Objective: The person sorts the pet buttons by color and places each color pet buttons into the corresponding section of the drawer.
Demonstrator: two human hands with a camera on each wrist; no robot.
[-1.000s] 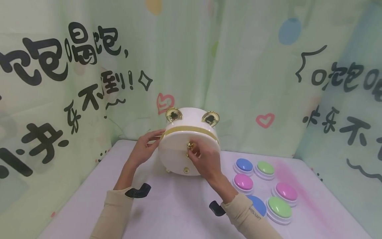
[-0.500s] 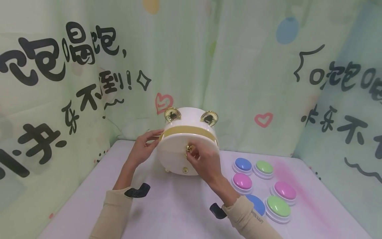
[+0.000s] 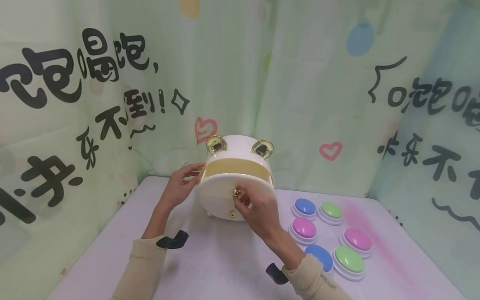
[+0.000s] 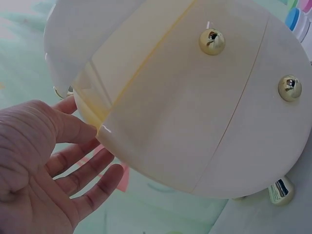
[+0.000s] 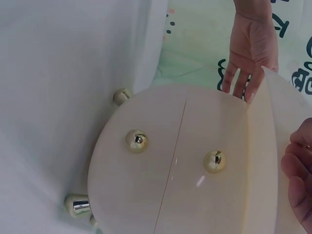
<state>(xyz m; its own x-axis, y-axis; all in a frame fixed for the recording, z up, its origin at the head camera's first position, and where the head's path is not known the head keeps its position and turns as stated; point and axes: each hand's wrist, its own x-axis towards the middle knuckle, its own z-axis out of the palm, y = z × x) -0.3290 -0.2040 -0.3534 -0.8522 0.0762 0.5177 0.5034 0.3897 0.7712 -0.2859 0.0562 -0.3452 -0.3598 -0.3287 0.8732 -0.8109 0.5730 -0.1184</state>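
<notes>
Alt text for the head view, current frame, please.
A person's right hand pinches the gold knob of the partly open top drawer in a round white box with gold ears, while the left hand touches the box's side. Six blue, green and pink domed buttons stand on the pale table to the right.

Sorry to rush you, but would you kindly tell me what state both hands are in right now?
Left hand: open, touching the side of the round white drawer box.
Right hand: closed, pinching the top gold knob.
</notes>
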